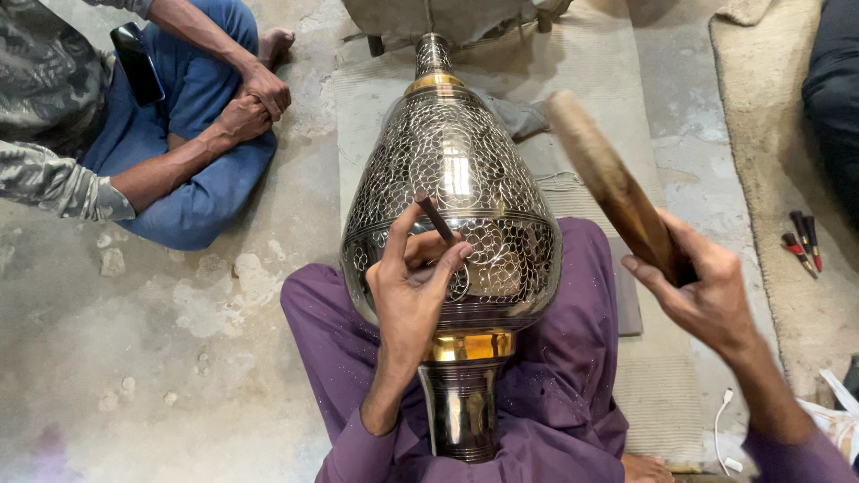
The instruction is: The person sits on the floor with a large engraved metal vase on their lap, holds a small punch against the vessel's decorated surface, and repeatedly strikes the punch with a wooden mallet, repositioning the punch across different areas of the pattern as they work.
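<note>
Lying across purple-clad knees, the vase (452,192) takes a punch (434,216) pinched in the left hand (410,284), while right of the vase the right hand (707,291) grips a raised mallet (613,188) (best struck squarely, lightly).

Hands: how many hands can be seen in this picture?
4. Left hand holds a chisel on the vase; right hand lifts a mallet; another person's two hands are clasped, upper left.

Left hand (413,284): fingers pinch a thin chisel (434,216) against the engraved metal vase (452,170).
Right hand (702,288): grips a raised wooden mallet (610,183).
Vase: lies across the purple-clad lap (564,376).
</note>
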